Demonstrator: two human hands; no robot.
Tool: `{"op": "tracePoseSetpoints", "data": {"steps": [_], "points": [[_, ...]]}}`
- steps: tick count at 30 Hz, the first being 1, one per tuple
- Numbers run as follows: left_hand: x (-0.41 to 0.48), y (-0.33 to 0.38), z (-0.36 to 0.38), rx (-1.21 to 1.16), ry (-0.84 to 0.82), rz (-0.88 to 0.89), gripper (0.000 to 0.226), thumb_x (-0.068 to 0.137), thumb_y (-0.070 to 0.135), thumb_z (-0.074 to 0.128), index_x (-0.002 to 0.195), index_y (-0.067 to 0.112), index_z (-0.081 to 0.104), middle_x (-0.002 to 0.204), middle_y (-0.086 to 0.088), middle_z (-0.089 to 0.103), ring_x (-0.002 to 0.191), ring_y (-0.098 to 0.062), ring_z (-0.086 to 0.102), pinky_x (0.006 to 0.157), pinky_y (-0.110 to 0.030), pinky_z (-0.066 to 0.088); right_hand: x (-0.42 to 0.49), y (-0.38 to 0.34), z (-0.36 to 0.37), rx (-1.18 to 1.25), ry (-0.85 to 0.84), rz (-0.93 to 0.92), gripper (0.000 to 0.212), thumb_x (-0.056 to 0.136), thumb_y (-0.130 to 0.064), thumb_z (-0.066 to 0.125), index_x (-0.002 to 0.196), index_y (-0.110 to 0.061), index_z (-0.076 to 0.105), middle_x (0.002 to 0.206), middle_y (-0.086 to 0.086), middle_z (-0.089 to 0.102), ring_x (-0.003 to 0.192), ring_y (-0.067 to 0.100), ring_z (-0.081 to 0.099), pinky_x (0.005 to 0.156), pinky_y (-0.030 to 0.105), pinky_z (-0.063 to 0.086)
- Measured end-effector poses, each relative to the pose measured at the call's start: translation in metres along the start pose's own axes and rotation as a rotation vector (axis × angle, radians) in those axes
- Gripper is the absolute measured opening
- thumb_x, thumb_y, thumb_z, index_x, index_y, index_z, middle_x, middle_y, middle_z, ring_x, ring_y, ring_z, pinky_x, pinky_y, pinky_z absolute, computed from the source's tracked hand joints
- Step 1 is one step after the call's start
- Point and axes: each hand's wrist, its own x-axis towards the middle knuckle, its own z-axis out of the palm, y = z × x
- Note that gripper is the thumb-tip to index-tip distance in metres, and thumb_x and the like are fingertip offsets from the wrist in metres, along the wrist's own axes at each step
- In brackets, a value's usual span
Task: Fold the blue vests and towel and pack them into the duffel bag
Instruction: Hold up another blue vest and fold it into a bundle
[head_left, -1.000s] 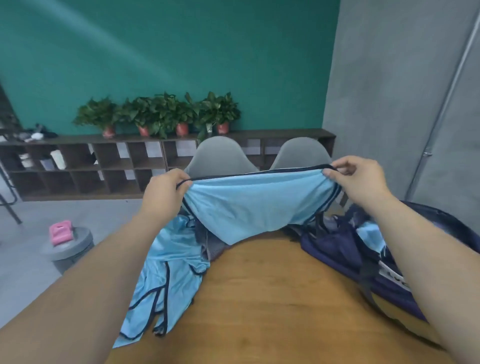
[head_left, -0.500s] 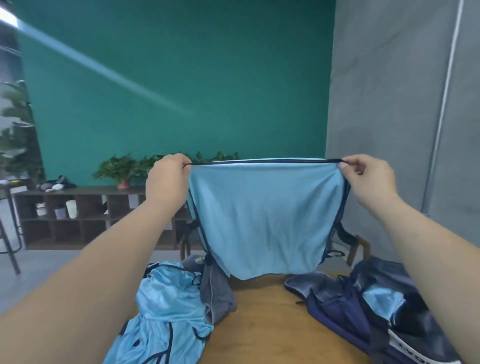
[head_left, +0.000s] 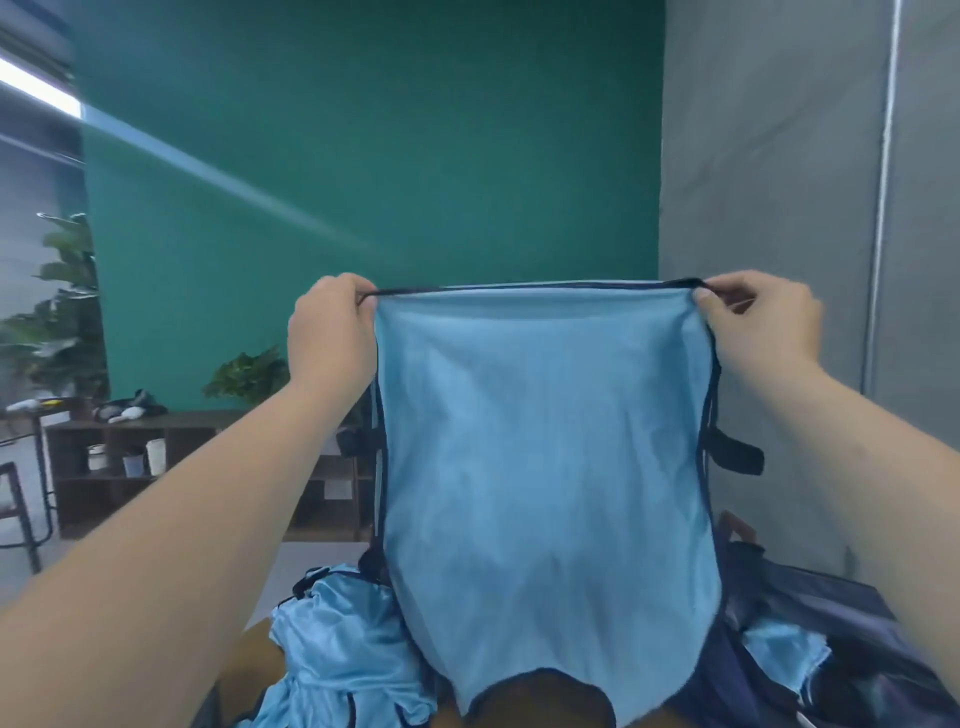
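One person's two arms. The bare left forearm (head_left: 171, 519) runs in from 8 o'clock to the bare left hand (head_left: 332, 332) near 10 o'clock; the bare right forearm (head_left: 872, 467) runs in from 4 o'clock to the bare right hand (head_left: 758, 322) near 2 o'clock. A short, trimmed thumbnail (head_left: 702, 294) shows on the right hand.

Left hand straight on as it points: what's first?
Looks free: the left hand, pinching the vest at its top corner, points up and forward; only the green wall lies beyond, depth unclear.

Arms raised, spread — left grip (head_left: 332, 332), right grip (head_left: 759, 318) each pinching vest (head_left: 545, 441) top edge.
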Motion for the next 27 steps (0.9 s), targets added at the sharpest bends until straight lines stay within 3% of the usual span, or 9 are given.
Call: {"op": "tracePoseSetpoints", "data": {"steps": [4, 7, 11, 18, 22, 27], "points": [[-0.004, -0.010, 0.001, 0.025, -0.086, -0.075, 0.014, 0.105, 0.024, 0.057, 0.111, 0.022, 0.070, 0.110, 0.000, 0.073, 0.103, -0.031, 0.064, 0.090, -0.046, 0.055, -0.004, 0.004, 0.007, 0.010, -0.078, 0.062, 0.015, 0.094, -0.034, 0.076, 0.102, -0.022, 0.080, 0.086, -0.012, 0.070, 0.078, 0.007, 0.063, 0.072, 0.014, 0.042], [-0.003, -0.010, 0.001, 0.036, -0.090, -0.100, 0.013, 0.105, 0.027, 0.057, 0.111, 0.025, 0.068, 0.113, 0.000, 0.071, 0.104, -0.031, 0.063, 0.089, -0.045, 0.054, -0.001, 0.000, 0.009, 0.086, -0.069, 0.123, 0.012, 0.092, -0.034, 0.077, 0.099, -0.024, 0.079, 0.088, -0.012, 0.070, 0.089, 0.012, 0.067, 0.082, 0.020, 0.045], [0.011, -0.008, -0.004, 0.022, -0.016, -0.096, 0.013, 0.104, 0.027, 0.056, 0.111, 0.025, 0.067, 0.116, 0.000, 0.070, 0.107, -0.032, 0.062, 0.088, -0.044, 0.052, 0.012, -0.017, 0.005, 0.104, -0.055, 0.088, 0.012, 0.090, -0.035, 0.078, 0.095, -0.025, 0.079, 0.081, -0.011, 0.068, 0.081, 0.012, 0.062, 0.070, 0.018, 0.042], [0.021, -0.002, -0.015, 0.082, -0.055, -0.138, 0.016, 0.102, 0.025, 0.055, 0.111, 0.026, 0.069, 0.118, -0.004, 0.070, 0.109, -0.036, 0.062, 0.091, -0.046, 0.054, 0.024, -0.036, -0.005, 0.017, -0.142, 0.110, 0.006, 0.085, -0.031, 0.081, 0.088, -0.026, 0.080, 0.079, -0.006, 0.074, 0.081, 0.012, 0.067, 0.079, 0.025, 0.051], [0.007, -0.007, -0.011, 0.060, -0.103, -0.162, 0.015, 0.099, 0.025, 0.056, 0.106, 0.028, 0.069, 0.112, -0.002, 0.071, 0.106, -0.034, 0.063, 0.090, -0.046, 0.056, 0.018, -0.028, 0.000, -0.018, -0.294, 0.225, 0.007, 0.082, -0.029, 0.083, 0.081, -0.023, 0.080, 0.056, -0.007, 0.070, 0.064, 0.014, 0.061, 0.063, 0.028, 0.048], [0.000, -0.013, -0.008, -0.001, -0.117, -0.165, 0.013, 0.099, 0.028, 0.061, 0.106, 0.029, 0.072, 0.106, 0.004, 0.074, 0.100, -0.029, 0.068, 0.088, -0.044, 0.058, 0.006, -0.024, 0.005, 0.035, -0.326, 0.348, 0.007, 0.087, -0.023, 0.081, 0.085, -0.016, 0.079, 0.055, -0.001, 0.067, 0.051, 0.021, 0.046, 0.048, 0.026, 0.037]]}}
